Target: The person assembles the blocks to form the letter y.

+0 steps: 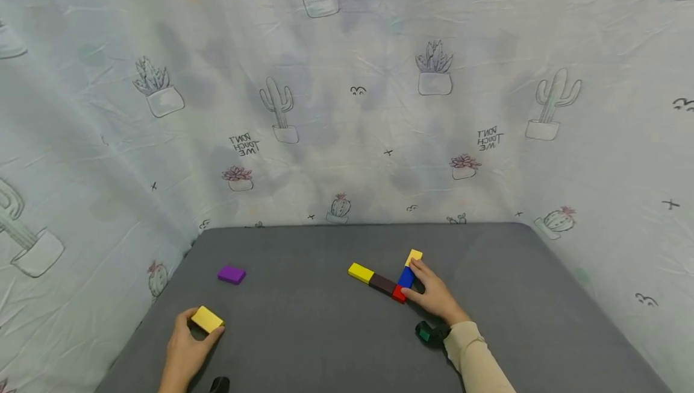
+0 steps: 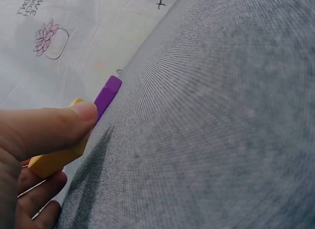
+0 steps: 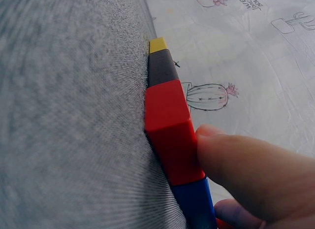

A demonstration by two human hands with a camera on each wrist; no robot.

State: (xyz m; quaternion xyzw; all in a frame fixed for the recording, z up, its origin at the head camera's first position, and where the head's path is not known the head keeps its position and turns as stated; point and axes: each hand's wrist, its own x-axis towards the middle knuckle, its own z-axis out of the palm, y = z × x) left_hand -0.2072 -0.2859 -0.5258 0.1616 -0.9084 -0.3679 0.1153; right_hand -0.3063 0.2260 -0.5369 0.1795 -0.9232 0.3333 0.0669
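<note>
My left hand (image 1: pixel 187 345) pinches a yellow block (image 1: pixel 208 319) between thumb and fingers; in the left wrist view the yellow block (image 2: pixel 59 159) is partly behind the thumb. My right hand (image 1: pixel 435 298) rests at a V of blocks on the grey table. Its thumb touches the red block (image 3: pixel 172 145) at the corner. Its fingers reach along the blue block (image 1: pixel 406 277) to the yellow block (image 1: pixel 414 256) at that arm's far end. From the red corner, the other arm runs through a dark brown block (image 1: pixel 382 284) to a second yellow block (image 1: pixel 360 272).
A purple block (image 1: pixel 231 275) lies apart on the left of the grey table (image 1: pixel 303 333), beyond my left hand. Behind and beside the table hangs a pale cloth (image 1: pixel 347 116) with cactus drawings. A black wrist device (image 1: pixel 431 334) sits at my right wrist.
</note>
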